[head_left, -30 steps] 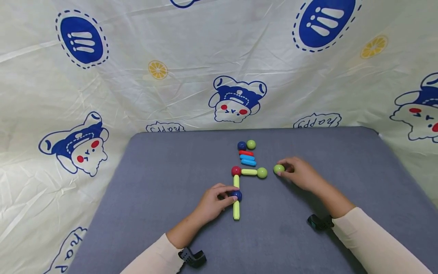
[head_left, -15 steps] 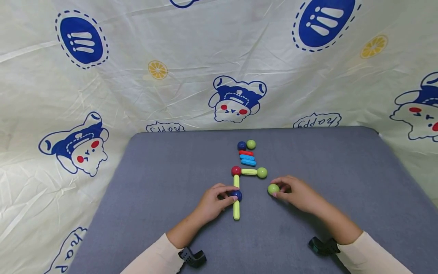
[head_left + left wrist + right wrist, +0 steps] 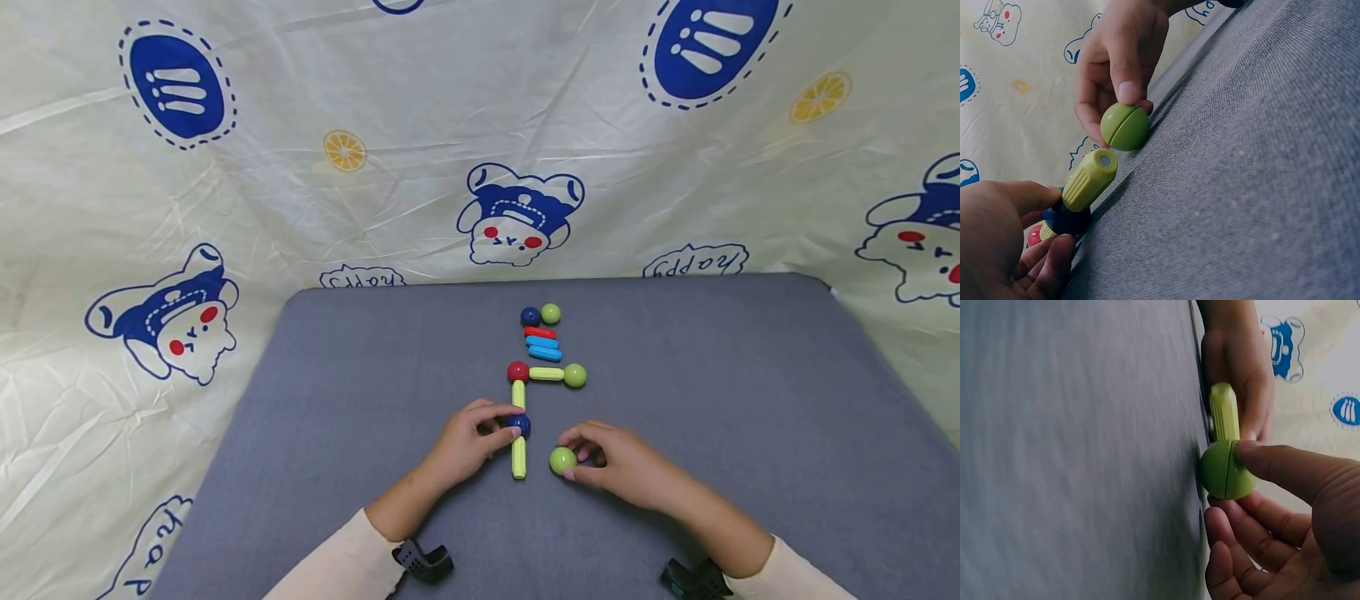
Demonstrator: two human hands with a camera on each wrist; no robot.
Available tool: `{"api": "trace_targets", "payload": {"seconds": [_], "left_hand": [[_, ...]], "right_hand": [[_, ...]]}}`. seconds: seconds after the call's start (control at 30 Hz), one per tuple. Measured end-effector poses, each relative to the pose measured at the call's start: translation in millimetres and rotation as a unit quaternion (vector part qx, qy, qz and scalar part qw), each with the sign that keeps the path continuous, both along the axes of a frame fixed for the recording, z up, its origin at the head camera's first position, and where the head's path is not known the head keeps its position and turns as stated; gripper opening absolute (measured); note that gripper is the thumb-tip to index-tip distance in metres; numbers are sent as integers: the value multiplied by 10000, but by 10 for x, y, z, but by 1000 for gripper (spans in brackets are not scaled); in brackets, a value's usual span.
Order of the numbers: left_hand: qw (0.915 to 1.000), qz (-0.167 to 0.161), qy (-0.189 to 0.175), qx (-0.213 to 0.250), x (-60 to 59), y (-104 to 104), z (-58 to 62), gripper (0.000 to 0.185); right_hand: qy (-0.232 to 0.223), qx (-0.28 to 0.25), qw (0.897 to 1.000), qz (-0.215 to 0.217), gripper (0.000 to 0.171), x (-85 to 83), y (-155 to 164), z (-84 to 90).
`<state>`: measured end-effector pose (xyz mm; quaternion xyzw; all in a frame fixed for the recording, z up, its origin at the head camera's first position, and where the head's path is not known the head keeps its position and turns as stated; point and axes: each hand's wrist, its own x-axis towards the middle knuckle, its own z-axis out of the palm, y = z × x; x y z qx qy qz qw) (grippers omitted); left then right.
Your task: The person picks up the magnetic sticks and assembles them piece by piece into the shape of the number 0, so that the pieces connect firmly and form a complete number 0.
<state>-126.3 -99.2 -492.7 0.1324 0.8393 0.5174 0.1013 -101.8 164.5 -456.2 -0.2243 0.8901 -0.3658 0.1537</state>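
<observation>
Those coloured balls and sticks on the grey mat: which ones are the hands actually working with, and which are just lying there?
In hand:
- green ball, pinched by the right hand
- dark blue ball, held by the left hand
- yellow-green stick joined to it, its free end beside the green ball

Lying about:
- red and blue sticks
- blue and green ball pair beyond them

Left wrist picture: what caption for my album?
Fingers pinch a green ball near a yellow-green stick on gray cloth.

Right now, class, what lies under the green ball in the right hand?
The green ball, pinched by the right hand, has grey table cloth beneath it. The exact contact point is hidden; the yellow-green stick lies beside it.
</observation>
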Motion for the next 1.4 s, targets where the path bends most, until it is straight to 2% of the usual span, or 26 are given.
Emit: {"api": "trace_targets", "payload": {"seconds": [0.2,0.33,0.53,0.83,1.13,1.4], "left_hand": [[10000,-20,93,-18,3,-5,5,26],[9999,-26,124,-10,1,-5,2,26],[9999,-5,119,6,3,-8,-12,25],[9999,-36,131,40,-2,-9,-11,26],[9999,-59,113,10,-2,1,8,26],[9998,-77,156,25,-4,-2,12,26]], "right_hand": [[-240,-210,9980,545,28,116,-136,-27],[-223,-345,9956,844,29,181,-219,-49],[-334,-490,9926,1060,32,223,-318,-66],[-474,-489,9916,1097,31,190,-371,-63],[-252,-472,9930,1054,35,163,-395,-79],[-344,-686,9916,1040,32,143,-389,-121]]}}
